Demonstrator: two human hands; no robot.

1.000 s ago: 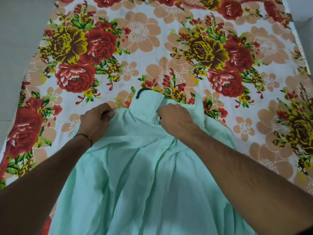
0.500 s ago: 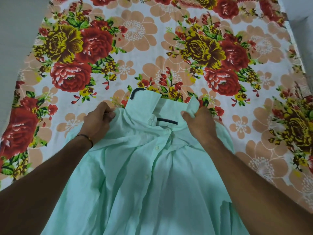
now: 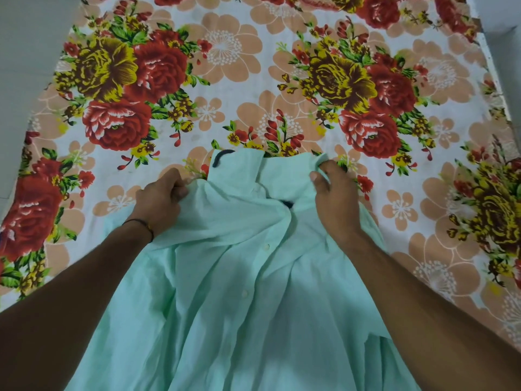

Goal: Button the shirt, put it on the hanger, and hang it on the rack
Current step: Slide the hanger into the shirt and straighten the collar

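Your left hand (image 3: 162,200) grips a bunch of the mint shirt (image 3: 225,292) at one shoulder, fingers curled tight, and your right hand (image 3: 334,201) pinches the collar's other side. The shirt lies on the bed (image 3: 225,80), collar toward the far edge. The black hanger (image 3: 222,158) runs crosswise between your hands, its curved end nearer your left.

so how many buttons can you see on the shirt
2. One button below the collar opening, a second button lower down the shirt front. More may be hidden in folds.
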